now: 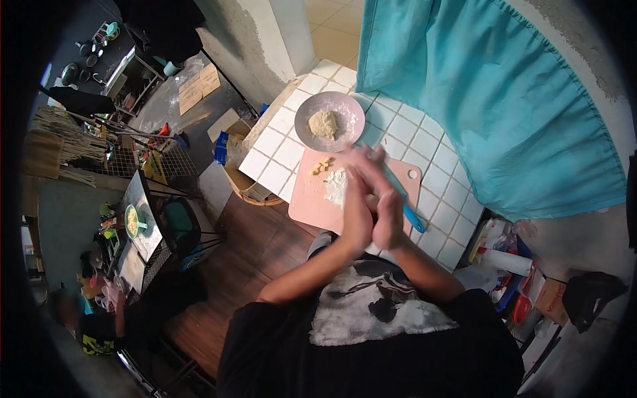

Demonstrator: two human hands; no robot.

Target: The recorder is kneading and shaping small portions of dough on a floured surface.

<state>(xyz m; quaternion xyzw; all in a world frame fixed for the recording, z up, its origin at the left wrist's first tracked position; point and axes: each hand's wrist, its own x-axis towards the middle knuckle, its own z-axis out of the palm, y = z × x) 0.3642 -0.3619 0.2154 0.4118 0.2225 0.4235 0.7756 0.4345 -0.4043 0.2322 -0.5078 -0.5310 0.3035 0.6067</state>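
My left hand (356,206) and my right hand (385,199) meet palm to palm above a pink cutting board (308,209). Both are blurred, and whatever may lie between the palms is hidden. White flour (335,188) forms a patch on the board just left of my hands. Behind the flour sit several small pale-yellow cubes (321,166). A knife with a blue handle (414,220) lies along the board's right side, partly covered by my right hand. Past the board's far edge, a round bowl (353,112) dusted with flour holds a lump of dough (323,124).
The board rests on a white-tiled counter (271,161). A turquoise curtain (448,89) hangs over its right side. Below the left edge stands a woven basket (239,186). At far left, a person (99,323) is beside a table with a green colander (133,221). Packed goods (507,261) crowd the lower right.
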